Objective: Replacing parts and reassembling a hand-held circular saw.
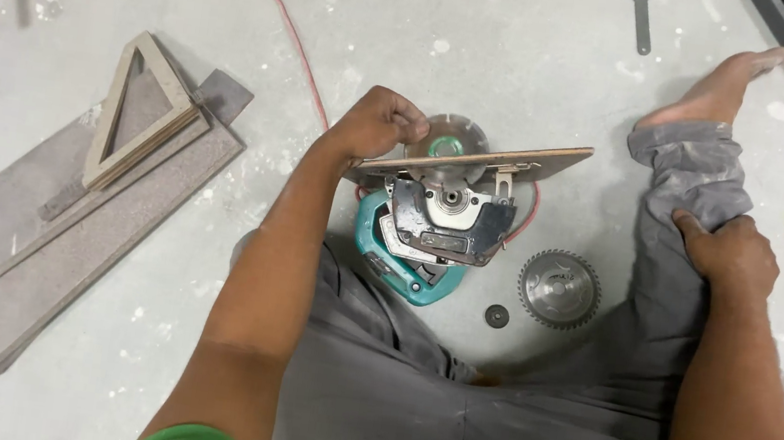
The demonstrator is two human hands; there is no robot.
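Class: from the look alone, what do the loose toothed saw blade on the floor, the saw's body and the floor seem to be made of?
Loose toothed saw blade: bare metal, probably steel; it looks silvery grey with a dull shine.
Saw's body: likely moulded plastic, going by its smooth, even teal surface.
Floor: seems to be concrete or cement; matt pale grey, dusty, with white specks.
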